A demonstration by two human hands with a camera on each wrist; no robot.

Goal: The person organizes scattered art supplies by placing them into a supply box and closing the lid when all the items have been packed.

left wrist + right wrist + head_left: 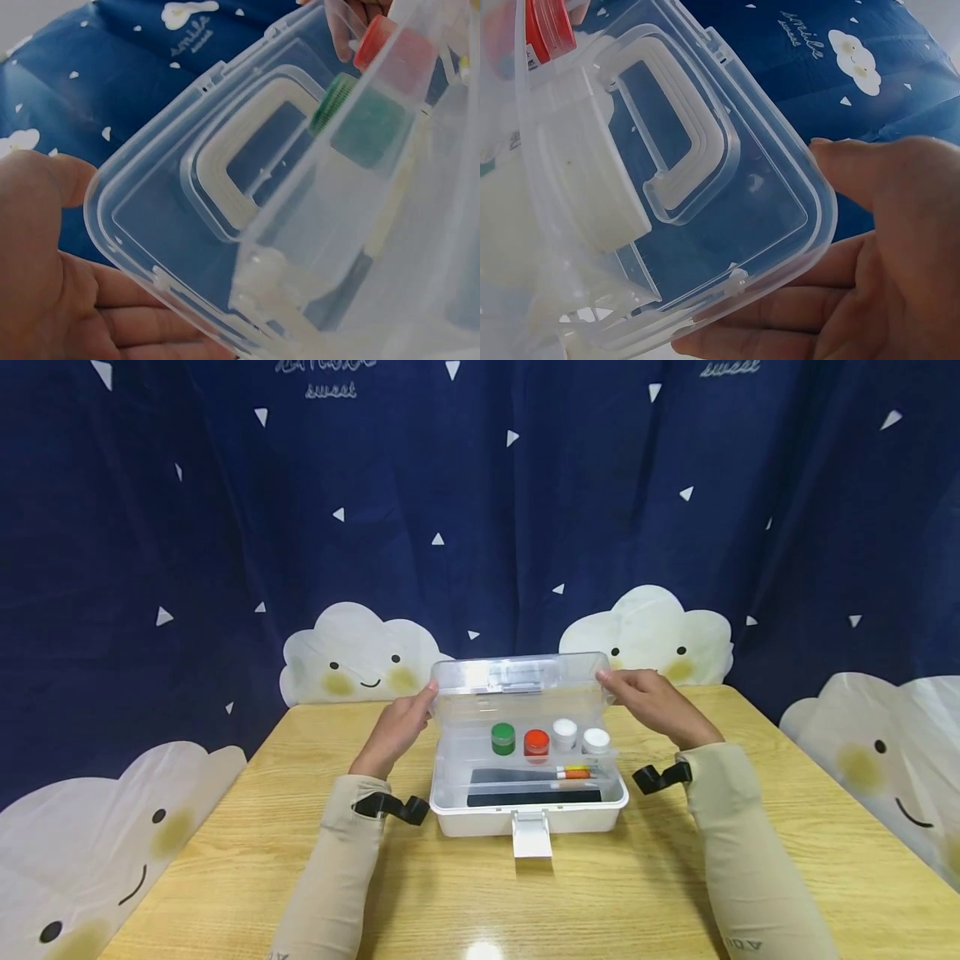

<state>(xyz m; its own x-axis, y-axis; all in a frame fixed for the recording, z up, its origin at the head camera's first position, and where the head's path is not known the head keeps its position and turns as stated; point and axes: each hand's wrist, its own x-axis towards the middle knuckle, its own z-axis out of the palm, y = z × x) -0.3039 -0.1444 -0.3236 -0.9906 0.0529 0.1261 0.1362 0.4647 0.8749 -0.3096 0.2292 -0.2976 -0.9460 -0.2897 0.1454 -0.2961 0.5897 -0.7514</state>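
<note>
A white plastic box (480,825) stands on the table, its clear lid (517,675) raised. At the lid's left corner, my left hand (393,731) holds the edge between thumb and fingers. My right hand (656,702) grips the opposite corner the same way. A clear tray holds a green-lidded jar (503,740), a red-lidded jar (536,743) and two white-lidded jars (596,742). Orange and yellow-ended pens (573,772) and a dark flat strip (532,797) lie in front of them. A white carrying handle (697,135) is set in the lid.
The box's white latch (532,837) hangs down at its front. Wooden tabletop (225,860) surrounds the box. Behind it hangs a dark blue curtain (480,485) printed with clouds. A black wrist mount (390,807) is strapped to each sleeve.
</note>
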